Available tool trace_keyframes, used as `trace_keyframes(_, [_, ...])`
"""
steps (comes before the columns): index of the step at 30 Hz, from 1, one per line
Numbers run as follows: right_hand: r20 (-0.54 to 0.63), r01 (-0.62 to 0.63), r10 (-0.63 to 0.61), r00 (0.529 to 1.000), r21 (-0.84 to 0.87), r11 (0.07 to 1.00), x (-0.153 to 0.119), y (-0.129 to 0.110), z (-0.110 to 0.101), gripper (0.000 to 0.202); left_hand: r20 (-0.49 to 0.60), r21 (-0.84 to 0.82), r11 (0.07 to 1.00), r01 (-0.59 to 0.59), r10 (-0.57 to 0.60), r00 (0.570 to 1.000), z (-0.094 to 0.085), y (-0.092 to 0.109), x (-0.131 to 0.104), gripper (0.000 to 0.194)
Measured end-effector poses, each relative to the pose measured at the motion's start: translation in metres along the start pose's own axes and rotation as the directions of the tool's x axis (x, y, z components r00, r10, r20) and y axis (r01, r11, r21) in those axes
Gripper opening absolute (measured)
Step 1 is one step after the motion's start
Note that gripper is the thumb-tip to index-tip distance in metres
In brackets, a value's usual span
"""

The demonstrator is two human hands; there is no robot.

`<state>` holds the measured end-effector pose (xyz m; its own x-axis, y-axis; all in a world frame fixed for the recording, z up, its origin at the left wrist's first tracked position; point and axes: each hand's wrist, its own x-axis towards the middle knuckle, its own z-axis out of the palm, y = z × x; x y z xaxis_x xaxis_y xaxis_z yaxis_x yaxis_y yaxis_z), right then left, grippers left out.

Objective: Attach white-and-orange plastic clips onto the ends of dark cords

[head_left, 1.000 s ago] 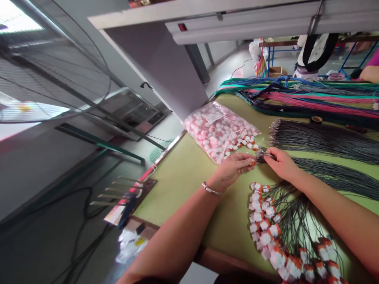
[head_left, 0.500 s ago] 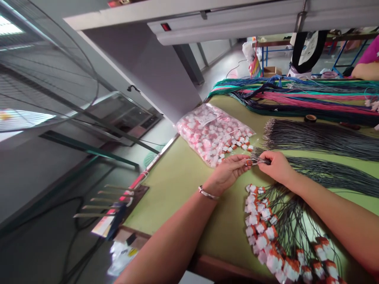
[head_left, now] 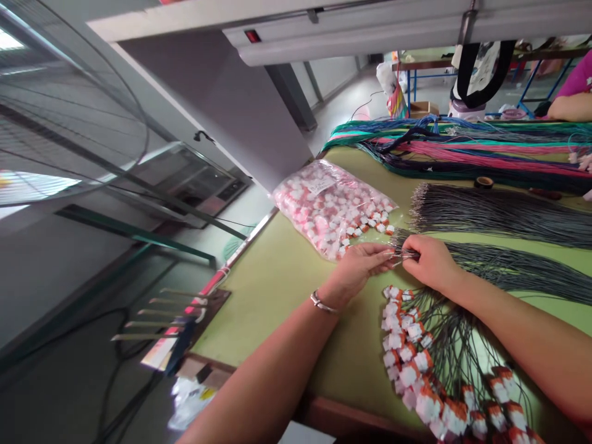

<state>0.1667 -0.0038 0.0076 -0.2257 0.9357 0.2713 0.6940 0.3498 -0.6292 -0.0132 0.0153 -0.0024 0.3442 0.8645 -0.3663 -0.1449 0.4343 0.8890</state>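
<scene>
My left hand (head_left: pixel 363 265), with a bracelet at its wrist, pinches a small connector that its fingers mostly hide. Close by on its right, my right hand (head_left: pixel 428 259) is closed on several dark wires, whose ends point toward my left fingertips. Behind my left hand lies a clear bag (head_left: pixel 319 197) of white and orange connectors, some loose at its opening. Nearer me, wires with white and orange connectors (head_left: pixel 409 375) on their ends are fanned out below my right forearm.
Two bundles of dark wires (head_left: pixel 499 213) (head_left: pixel 522 268) lie at the right on the green table (head_left: pixel 259 308). Colored wires (head_left: pixel 490 148) run along the back, near a tape roll (head_left: pixel 483 182). A rack with metal prongs (head_left: pixel 185 327) stands at the left edge. A person's arm (head_left: pixel 571 106) shows top right.
My left fingertips have moved slightly right, closer to my right hand, and the orange connector between them is now mostly hidden. The view has shifted slightly.
</scene>
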Motion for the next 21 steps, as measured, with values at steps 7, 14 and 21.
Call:
trace_keyframes(7, [0.010, -0.009, 0.008, 1.000, 0.072, 0.997, -0.002, 0.007, 0.008, 0.006, -0.094, 0.026, 0.999, -0.024, 0.027, 0.995, 0.010, -0.007, 0.003, 0.024])
trace_keyframes(14, [0.014, -0.029, 0.027, 1.000, 0.199, 0.980, -0.002, 0.010, 0.013, 0.004, -0.138, 0.064, 0.997, -0.042, 0.050, 0.989, 0.019, -0.010, 0.004, 0.023])
trace_keyframes(21, [0.041, -0.175, 0.171, 0.985, 0.312, 0.934, 0.002, 0.015, 0.011, 0.008, -0.103, 0.061, 0.998, -0.015, 0.021, 0.994, 0.017, -0.003, 0.000, 0.016])
